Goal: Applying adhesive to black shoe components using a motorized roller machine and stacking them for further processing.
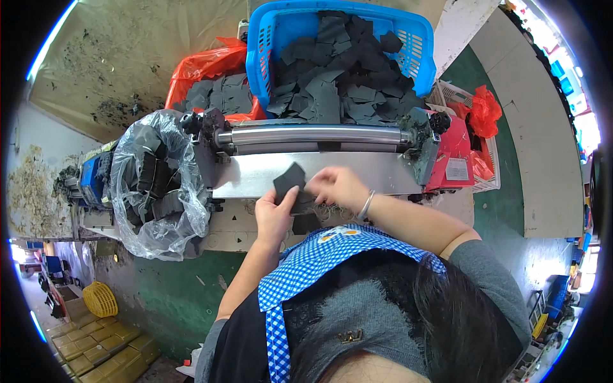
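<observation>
In the head view, the left hand (273, 219) is closed on a dark sheet piece (289, 180), its thumb lying across the lower part. This piece is held up over the front edge of a metal plate (252, 173), in front of a steel roller (316, 135). The right hand (340, 189) is just beside the piece's right edge, fingers bent in toward the thumb (they are blurred, so I cannot tell whether they grip anything). A silver bracelet (366, 205) circles the right wrist.

Another dark scrap (330, 147) shows just below the roller, near its middle. Beyond the roller, a blue basket (258, 67) is heaped with dark pieces (348, 67), and a red bag (191, 67) holding more of them sits just to its left. A clear plastic bag (193, 220), also with dark pieces inside, stands left of the roller; a red housing (448, 150) flanks the roller on the right. Between the plate and the person's checked apron (287, 277), part of the pale bench (246, 223) shows. On the floor at lower left is a yellow basket (100, 299).
</observation>
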`<state>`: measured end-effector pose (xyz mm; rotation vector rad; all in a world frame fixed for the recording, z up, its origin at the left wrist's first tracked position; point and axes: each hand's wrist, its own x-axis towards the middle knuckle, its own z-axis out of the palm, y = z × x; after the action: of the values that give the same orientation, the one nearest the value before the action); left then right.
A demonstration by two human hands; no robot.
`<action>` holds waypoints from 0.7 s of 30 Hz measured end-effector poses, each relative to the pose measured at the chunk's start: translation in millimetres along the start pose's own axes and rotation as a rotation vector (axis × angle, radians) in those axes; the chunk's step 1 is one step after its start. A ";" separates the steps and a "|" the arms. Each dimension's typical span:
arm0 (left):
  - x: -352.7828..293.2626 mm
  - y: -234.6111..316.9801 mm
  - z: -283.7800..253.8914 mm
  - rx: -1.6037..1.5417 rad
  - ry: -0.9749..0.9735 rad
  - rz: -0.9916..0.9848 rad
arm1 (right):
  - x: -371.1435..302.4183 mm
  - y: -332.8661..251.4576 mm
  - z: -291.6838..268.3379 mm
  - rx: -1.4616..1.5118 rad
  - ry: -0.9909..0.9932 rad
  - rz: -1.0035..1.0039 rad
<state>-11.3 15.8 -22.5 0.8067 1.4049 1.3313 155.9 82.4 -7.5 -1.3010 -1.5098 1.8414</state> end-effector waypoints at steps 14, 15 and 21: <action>-1.7 2.4 16.8 -0.278 0.026 -0.029 | -11.7 -12.0 21.9 -0.199 0.035 -0.305; -2.4 7.7 14.6 -0.319 -0.024 -0.092 | -13.0 -12.7 20.4 -0.204 0.059 -0.243; -1.5 8.2 0.1 -0.247 -0.093 -0.113 | -13.7 -7.2 14.0 -0.355 0.090 -0.379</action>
<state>-12.1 15.9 -14.2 0.6076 1.1688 1.3317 148.8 66.6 4.1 -1.1234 -1.9376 1.3042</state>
